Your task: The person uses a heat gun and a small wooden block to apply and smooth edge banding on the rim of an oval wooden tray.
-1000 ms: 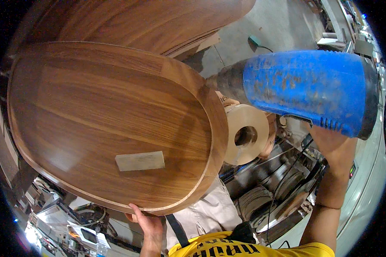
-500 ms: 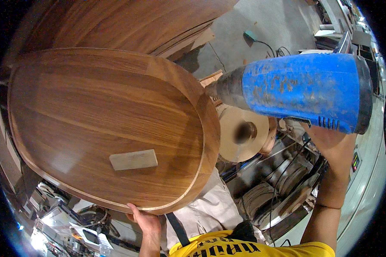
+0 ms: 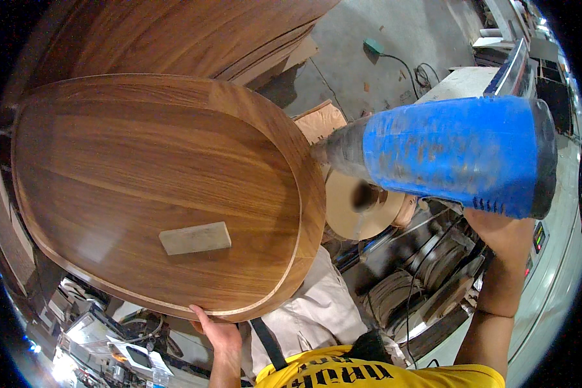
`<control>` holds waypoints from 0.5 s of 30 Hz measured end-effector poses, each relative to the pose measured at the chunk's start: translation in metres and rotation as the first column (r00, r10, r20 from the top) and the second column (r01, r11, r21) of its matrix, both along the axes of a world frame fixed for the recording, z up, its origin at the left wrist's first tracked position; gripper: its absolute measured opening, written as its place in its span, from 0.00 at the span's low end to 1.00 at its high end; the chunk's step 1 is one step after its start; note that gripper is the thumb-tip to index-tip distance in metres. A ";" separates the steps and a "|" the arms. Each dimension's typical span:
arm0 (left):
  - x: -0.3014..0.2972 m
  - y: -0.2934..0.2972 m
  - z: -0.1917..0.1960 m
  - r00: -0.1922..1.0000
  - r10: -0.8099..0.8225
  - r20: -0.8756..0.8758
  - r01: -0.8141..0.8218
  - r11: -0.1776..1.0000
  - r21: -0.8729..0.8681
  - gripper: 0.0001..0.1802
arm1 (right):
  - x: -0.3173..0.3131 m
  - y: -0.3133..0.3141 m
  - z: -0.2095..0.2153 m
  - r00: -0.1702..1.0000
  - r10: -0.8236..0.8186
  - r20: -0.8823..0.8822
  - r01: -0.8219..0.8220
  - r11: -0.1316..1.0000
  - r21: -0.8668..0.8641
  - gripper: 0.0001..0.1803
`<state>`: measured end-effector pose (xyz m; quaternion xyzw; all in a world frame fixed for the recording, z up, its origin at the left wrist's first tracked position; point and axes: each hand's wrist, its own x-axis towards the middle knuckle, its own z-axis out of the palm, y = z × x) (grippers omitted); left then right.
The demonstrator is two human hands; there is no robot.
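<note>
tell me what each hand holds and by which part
Right hand: blue plastic heat gun, apparently by its hidden handle. Left hand: brown oval wood-grain panel, by its near rim.

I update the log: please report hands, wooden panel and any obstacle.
Right hand gripping blue heat gun, nozzle near wooden panel. Left hand at panel's near rim, grip partly hidden. Small block lying on panel.

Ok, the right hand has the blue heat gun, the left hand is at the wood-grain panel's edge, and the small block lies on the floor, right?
Only the last part is wrong: in the head view, the small block lies on the wood-grain panel. The rest stands: the right hand has the blue heat gun, and the left hand is at the panel's edge.
</note>
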<state>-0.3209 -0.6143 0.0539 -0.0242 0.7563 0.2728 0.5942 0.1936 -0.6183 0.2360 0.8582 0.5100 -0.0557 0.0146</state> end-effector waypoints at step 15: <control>-0.020 -0.008 -0.010 0.997 0.064 0.051 -0.063 0.998 -0.010 0.48 | 0.046 0.107 -0.051 0.690 -0.343 -0.637 0.367 0.925 -0.101 0.17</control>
